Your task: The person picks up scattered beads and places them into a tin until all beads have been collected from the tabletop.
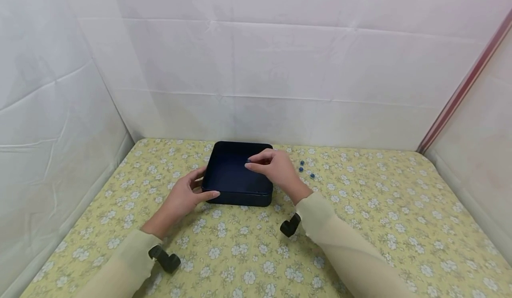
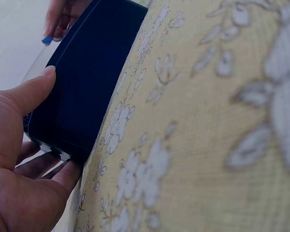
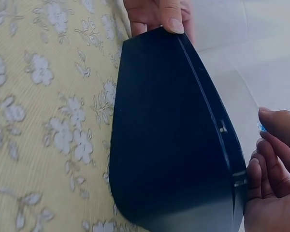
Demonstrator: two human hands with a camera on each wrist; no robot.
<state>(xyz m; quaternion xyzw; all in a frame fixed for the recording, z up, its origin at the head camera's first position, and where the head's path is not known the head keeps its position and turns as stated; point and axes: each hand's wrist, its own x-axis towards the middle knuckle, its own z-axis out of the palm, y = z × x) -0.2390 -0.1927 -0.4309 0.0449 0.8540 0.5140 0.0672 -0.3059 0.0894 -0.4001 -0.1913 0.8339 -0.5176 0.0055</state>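
A square, dark navy open-topped box (image 1: 232,199) with rounded corners stands on the table. At its front left corner my left hand (image 1: 188,199) grips it, the thumb on the front wall near the rim and the fingers round the left side. Over the box's right part, my right hand (image 1: 276,167) pinches a small shiny blue marble (image 3: 261,127) between thumb and forefinger. That marble shows as a blue spot (image 2: 47,40) in the left wrist view. To the right of the box lie three similar small blue marbles (image 1: 301,169). The box's floor is dark, and part is hidden by my right hand.
A yellow cloth with white flowers (image 1: 248,262) covers the table. White sheeting (image 1: 256,66) hangs behind it and at the sides. On the right, a red strip (image 1: 466,82) runs down the corner. Each sleeve carries a black wrist camera (image 1: 290,225).
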